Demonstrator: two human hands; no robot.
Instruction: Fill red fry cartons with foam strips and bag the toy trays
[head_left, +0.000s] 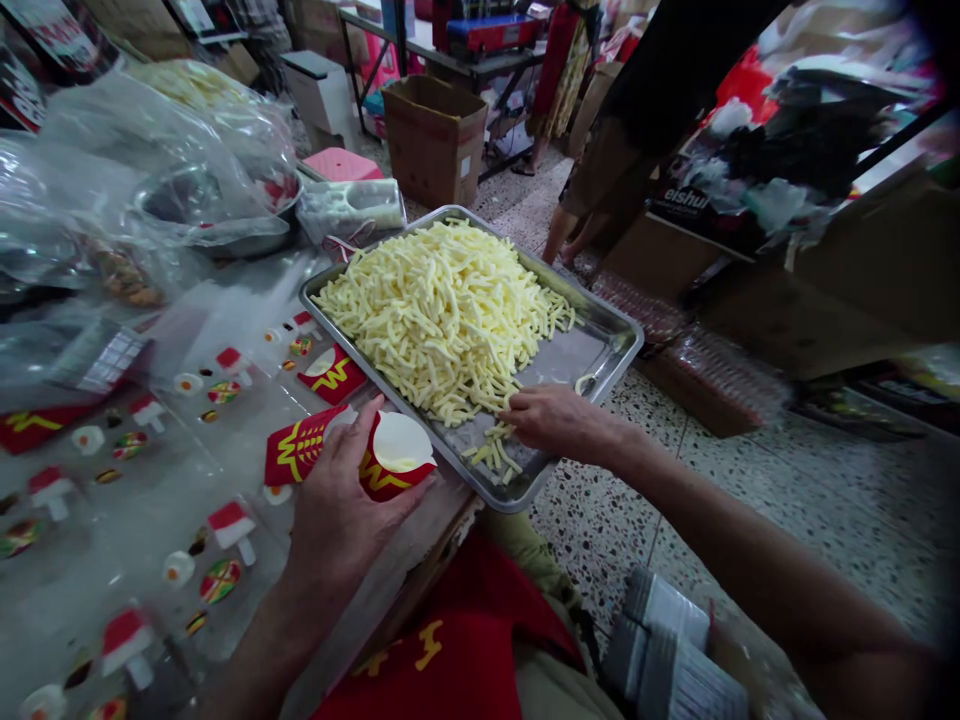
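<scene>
My left hand (337, 500) is closed around a red fry carton (386, 482) with a yellow zigzag mark; its white inside faces up, with a little pale yellow showing at the bottom. A metal tray (628, 338) bears a big heap of pale yellow fries (442, 310). At the tray's near side, my right hand (559, 425) has its fingers curled together on a few fries at the foot of the heap. Beside my left hand lies another red carton (294, 447), and a further carton (335, 378) rests against the tray's left edge.
The table (150, 530) has a clear cover over printed food pictures. Plastic bags (67, 200) and a metal bowl (217, 235) stand at the left. Beyond are a cardboard box (435, 140) and a standing person (622, 130). Grey stacked packs (667, 650) sit on the floor.
</scene>
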